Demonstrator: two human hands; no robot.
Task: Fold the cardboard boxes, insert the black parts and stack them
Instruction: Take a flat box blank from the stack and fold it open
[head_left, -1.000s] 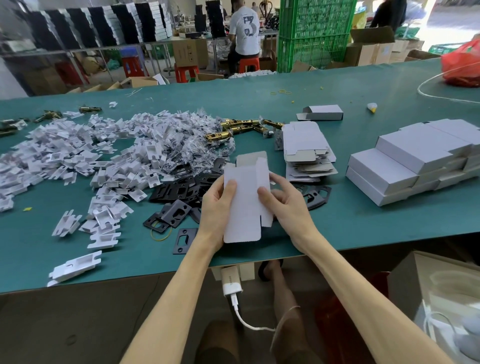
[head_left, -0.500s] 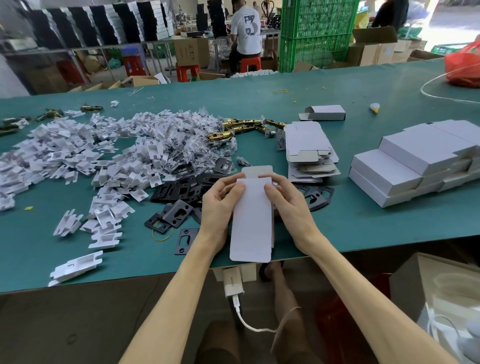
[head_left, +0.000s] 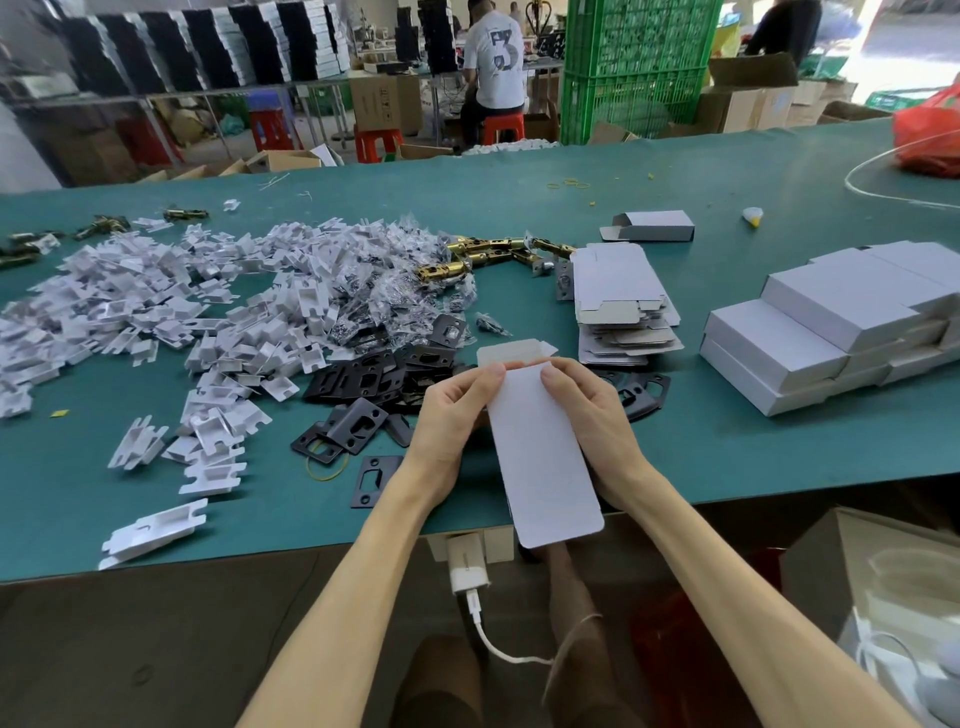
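Over the near edge of the green table, the left hand and right hand are gripping a white cardboard box, thumbs pressing on its top face, beside the black parts.

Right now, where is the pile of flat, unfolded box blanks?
In the head view the pile of flat blanks lies on the green table right of centre, just beyond the right hand, between the brass latches and the stacked folded boxes.
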